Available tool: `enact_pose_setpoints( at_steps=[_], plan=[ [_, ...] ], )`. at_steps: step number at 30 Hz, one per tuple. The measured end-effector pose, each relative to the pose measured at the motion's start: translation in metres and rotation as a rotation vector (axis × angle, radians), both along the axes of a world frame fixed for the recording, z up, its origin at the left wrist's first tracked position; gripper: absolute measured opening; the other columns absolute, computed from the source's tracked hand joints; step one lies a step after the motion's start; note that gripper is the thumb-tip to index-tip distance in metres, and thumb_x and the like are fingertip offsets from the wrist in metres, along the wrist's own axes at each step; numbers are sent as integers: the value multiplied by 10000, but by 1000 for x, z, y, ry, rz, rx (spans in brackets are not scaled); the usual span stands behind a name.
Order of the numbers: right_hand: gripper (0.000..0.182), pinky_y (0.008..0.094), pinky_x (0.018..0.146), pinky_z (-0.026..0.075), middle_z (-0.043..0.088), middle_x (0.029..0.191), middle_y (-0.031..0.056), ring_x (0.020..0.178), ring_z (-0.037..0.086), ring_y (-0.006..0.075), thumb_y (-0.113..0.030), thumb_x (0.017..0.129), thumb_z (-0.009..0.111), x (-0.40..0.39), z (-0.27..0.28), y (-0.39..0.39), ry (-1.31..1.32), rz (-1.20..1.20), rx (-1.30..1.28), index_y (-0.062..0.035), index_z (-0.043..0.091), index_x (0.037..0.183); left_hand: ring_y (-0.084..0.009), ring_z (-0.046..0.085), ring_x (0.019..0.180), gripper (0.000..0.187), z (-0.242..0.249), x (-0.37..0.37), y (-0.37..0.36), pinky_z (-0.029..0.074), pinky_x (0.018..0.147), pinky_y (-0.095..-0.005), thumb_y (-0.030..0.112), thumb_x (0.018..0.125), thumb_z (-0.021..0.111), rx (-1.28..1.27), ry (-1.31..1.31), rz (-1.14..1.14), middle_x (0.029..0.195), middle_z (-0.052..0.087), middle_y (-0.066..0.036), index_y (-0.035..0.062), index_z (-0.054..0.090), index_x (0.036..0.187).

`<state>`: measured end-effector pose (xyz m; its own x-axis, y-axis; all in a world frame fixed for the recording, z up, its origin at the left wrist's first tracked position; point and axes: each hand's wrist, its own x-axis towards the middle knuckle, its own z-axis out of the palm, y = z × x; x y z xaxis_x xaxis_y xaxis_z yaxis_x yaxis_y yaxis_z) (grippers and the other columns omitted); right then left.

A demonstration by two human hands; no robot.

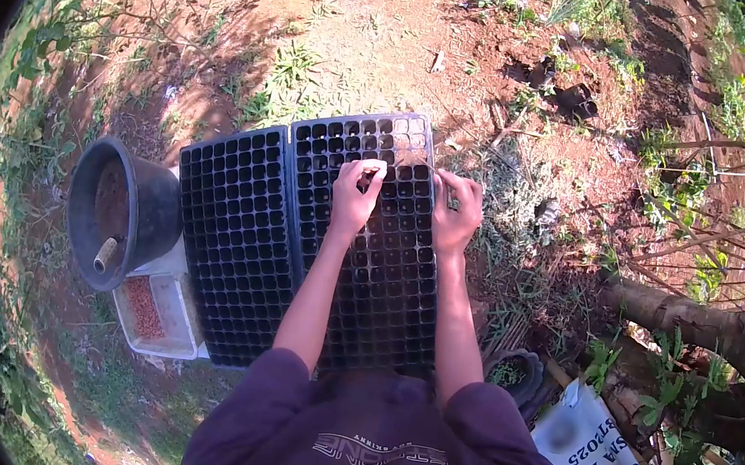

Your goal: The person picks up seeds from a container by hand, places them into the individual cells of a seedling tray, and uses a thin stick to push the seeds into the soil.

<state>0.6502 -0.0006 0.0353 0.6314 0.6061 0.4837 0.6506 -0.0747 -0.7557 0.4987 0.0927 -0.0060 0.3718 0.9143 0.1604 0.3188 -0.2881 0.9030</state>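
Two black seedling trays stand side by side, the left tray (230, 215) and the right tray (383, 299), both with rows of square cells. Over the upper part of the right tray is my left hand (357, 195), its fingers pinched together; whatever they may hold is too small to make out. My right hand (457, 208) rests at that tray's right edge, fingers bent near the rim, and their tips are partly hidden. Sunlight falls on the cells at the tray's top right corner.
Left of the trays stand a dark round tub (151, 215) with a light cylindrical object (107, 251) inside and a white container (186, 312) holding reddish grains (145, 307). At right are a thick branch (705, 324), a dark pot (518, 376) and a printed white sack (576, 434).
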Motion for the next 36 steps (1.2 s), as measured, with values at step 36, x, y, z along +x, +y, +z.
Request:
enact_pose_setpoints(
  at_steps=[36],
  plan=[
    [147, 392, 760, 538, 731, 912, 59, 863, 648, 274, 16, 834, 734, 20, -9, 25, -106, 67, -164, -62, 723, 959, -336, 492, 1393, 118, -29, 25, 16, 395, 1142, -473, 80, 915, 705, 175, 108, -3, 1210, 701, -93, 80, 690, 1033]
  ],
)
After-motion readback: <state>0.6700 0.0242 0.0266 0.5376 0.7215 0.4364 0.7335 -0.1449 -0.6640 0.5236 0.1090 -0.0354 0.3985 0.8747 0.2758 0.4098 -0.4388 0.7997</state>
